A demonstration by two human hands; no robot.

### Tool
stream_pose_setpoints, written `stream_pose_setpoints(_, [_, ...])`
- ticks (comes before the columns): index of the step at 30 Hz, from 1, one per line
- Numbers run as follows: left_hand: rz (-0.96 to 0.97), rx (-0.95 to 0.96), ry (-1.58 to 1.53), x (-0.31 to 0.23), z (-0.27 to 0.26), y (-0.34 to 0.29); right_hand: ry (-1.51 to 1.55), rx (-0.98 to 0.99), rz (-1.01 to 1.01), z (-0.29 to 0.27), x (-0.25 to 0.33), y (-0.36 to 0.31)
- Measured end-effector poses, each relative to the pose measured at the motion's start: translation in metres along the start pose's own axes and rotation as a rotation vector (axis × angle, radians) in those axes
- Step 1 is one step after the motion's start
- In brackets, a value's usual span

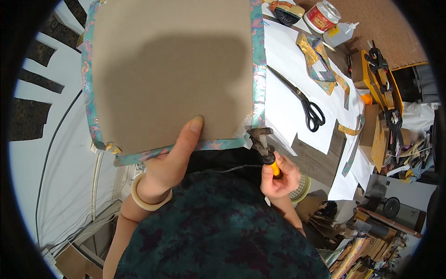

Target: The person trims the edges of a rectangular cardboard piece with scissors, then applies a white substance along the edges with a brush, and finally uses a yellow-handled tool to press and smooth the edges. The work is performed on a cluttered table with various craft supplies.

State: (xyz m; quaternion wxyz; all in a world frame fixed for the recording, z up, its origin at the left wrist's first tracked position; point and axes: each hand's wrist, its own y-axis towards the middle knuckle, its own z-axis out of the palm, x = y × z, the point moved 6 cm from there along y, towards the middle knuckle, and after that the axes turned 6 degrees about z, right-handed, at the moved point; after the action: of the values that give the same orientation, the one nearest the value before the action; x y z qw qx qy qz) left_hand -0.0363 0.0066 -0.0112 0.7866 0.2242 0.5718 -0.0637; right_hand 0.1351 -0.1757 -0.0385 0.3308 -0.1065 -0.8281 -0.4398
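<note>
My left hand (174, 156) grips the near edge of a large brown board (172, 93), its thumb lying on the flat face. Patterned teal fabric (258, 60) is folded over the board's edges. In my right hand (284, 179) is a small hammer (274, 168) with a yellow and black handle, fingers wrapped round the grip. The hammer's dull metal head is right at the board's near right corner; whether it touches cannot be made out. At that corner the fabric looks crumpled and pale. The fingers under the board are hidden.
Right of the board, black-handled scissors (304, 100) lie on white paper (281, 111), beside patterned fabric scraps (316, 63). Farther back are a brush (286, 13), a tub (322, 16) and a squeeze bottle (340, 34). A basket (302, 186) stands below the table.
</note>
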Motion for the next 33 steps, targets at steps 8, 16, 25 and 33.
stream_pose_setpoints(8, [-0.202,0.089,-0.003,0.013,-0.004,0.006,0.284,0.077,0.334,0.003,-0.014,0.002])
stream_pose_setpoints(16, [-0.405,-0.045,-0.610,0.027,0.022,0.001,1.167,0.184,0.654,0.029,-0.031,-0.021])
stream_pose_setpoints(25, [-0.391,-0.038,-0.625,0.026,0.033,-0.006,1.280,0.237,0.733,0.043,-0.028,-0.027])
stream_pose_setpoints(33, [-0.258,0.075,0.003,0.011,0.022,-0.011,1.203,0.215,0.718,0.039,-0.027,-0.026])
